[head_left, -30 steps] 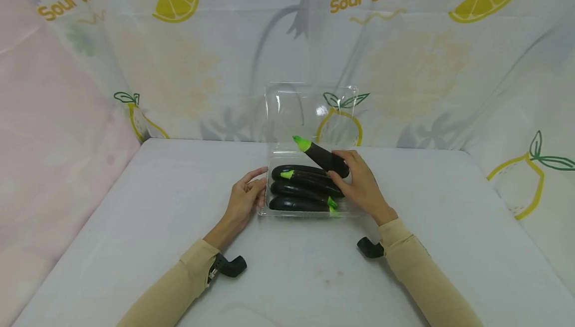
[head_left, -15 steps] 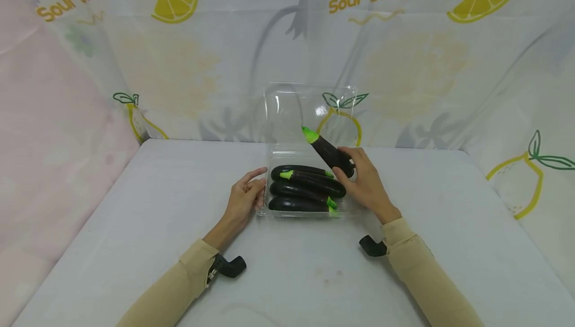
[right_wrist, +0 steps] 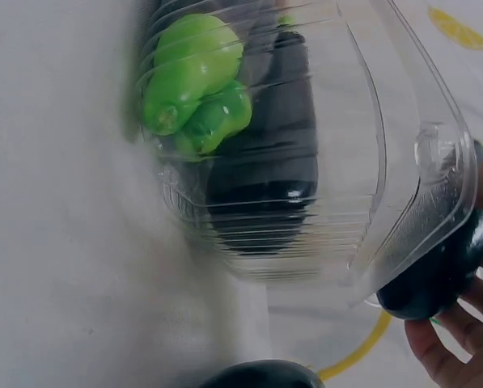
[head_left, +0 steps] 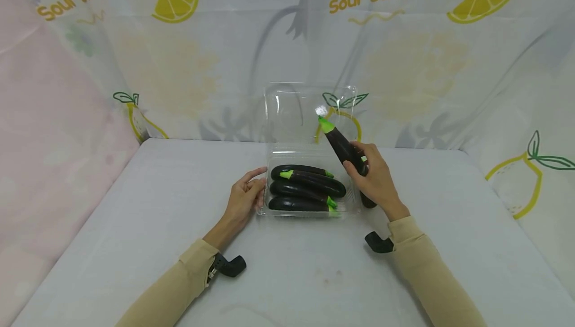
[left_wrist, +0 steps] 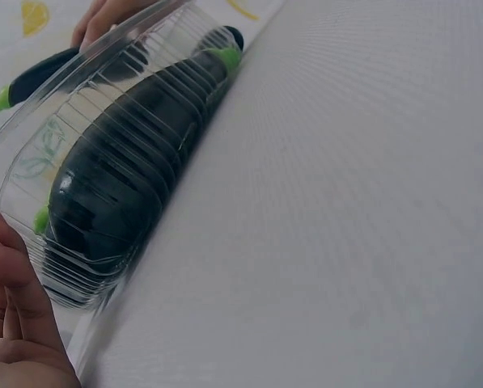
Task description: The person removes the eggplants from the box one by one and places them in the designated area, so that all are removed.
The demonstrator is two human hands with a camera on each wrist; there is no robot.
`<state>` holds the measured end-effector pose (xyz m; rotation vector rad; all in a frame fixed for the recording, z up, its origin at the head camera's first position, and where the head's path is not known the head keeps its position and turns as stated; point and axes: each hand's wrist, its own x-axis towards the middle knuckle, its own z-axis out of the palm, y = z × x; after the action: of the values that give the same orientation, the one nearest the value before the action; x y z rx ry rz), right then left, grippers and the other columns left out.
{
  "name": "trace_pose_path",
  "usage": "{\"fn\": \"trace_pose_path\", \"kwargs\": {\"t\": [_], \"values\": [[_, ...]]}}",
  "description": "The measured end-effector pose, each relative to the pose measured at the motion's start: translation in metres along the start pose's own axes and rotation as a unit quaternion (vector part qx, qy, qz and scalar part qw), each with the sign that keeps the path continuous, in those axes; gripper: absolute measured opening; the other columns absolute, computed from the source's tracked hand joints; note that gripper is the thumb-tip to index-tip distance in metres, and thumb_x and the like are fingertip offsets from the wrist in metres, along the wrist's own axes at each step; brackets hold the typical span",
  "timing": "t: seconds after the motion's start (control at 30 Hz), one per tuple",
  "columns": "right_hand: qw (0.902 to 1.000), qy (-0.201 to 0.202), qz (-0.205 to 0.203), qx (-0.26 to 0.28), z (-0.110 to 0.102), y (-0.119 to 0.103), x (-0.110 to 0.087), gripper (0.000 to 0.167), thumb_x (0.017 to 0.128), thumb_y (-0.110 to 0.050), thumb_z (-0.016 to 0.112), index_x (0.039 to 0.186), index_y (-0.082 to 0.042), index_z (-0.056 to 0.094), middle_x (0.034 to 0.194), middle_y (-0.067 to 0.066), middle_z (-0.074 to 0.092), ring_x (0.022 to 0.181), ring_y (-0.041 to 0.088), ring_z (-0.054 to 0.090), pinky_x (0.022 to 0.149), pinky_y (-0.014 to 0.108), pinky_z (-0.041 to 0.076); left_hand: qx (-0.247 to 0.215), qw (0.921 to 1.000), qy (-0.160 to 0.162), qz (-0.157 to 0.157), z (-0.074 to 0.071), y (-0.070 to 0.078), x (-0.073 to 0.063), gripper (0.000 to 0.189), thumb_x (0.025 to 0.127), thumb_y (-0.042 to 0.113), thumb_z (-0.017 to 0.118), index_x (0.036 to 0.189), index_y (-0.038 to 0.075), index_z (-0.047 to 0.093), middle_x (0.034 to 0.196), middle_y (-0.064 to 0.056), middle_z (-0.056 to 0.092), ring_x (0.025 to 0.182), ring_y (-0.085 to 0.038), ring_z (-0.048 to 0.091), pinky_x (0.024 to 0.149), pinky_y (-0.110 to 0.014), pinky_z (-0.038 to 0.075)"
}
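Note:
My right hand (head_left: 377,177) grips a dark eggplant (head_left: 342,148) near its thick end. This eggplant is tilted, its green stem end up and to the left, above the right side of a clear plastic clamshell box (head_left: 305,214). Inside the box lie several more eggplants (head_left: 307,203) with green caps. At the box's left side, my left hand (head_left: 244,197) touches the wall and rim with its fingers. Another eggplant (head_left: 368,200) lies right of the box, mostly hidden by my right hand; part of this eggplant (right_wrist: 265,377) shows low in the right wrist view.
The hinged clear lid (head_left: 287,112) stands raised behind the box, close to the lemon-print cloth (head_left: 233,67). A white tabletop (head_left: 287,272) spreads around the box. Black wrist camera mounts (head_left: 233,266) jut inward from both sleeves.
My right hand has moved right with the eggplant, from over the box's middle to its right edge, and the eggplant is tilted more upright. The left hand and box have stayed put.

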<state>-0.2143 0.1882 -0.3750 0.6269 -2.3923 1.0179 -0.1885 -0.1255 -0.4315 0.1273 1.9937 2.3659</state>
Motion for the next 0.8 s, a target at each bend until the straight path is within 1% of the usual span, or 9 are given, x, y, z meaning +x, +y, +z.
{"fn": "trace_pose_path", "kwargs": {"t": [0.27,0.47,0.63,0.8], "values": [[0.9997,-0.006,0.022,0.005,-0.006,0.005,-0.001,0.05,0.089,-0.015,0.064,0.134,-0.005,0.046,0.12,0.015,0.053,0.103,0.026,0.054,0.077,0.034,0.044,0.004,1.0,0.0,-0.001,0.0,-0.001,0.001,0.038,0.096,0.015,0.055,0.133,0.008,0.048,0.057,0.007,0.053,0.042,-0.004,0.044,0.04,-0.017,0.035],[0.9991,0.004,0.043,0.004,-0.014,0.007,-0.002,0.047,0.09,-0.016,0.063,0.133,-0.004,0.047,0.118,0.015,0.054,0.101,0.027,0.055,0.074,0.025,0.042,0.008,1.0,0.001,-0.002,-0.001,0.0,-0.001,0.038,0.096,0.017,0.055,0.133,0.01,0.048,0.057,0.008,0.053,0.042,-0.004,0.043,0.042,-0.017,0.034],[0.9981,0.001,0.06,0.011,-0.019,0.01,-0.002,0.047,0.091,-0.018,0.062,0.133,-0.003,0.047,0.12,0.016,0.055,0.101,0.028,0.056,0.072,0.017,0.041,0.008,1.0,-0.001,0.002,-0.001,0.0,-0.001,0.038,0.096,0.017,0.055,0.133,0.01,0.048,0.057,0.007,0.053,0.042,-0.005,0.043,0.042,-0.017,0.034],[0.9965,-0.002,0.082,0.016,-0.023,0.012,-0.001,0.047,0.092,-0.021,0.061,0.133,-0.002,0.047,0.119,0.017,0.055,0.102,0.029,0.056,0.072,0.014,0.041,0.005,1.0,-0.005,0.004,-0.001,0.0,-0.001,0.04,0.096,0.018,0.055,0.134,0.008,0.047,0.057,0.007,0.053,0.042,-0.004,0.043,0.042,-0.017,0.035]]}}
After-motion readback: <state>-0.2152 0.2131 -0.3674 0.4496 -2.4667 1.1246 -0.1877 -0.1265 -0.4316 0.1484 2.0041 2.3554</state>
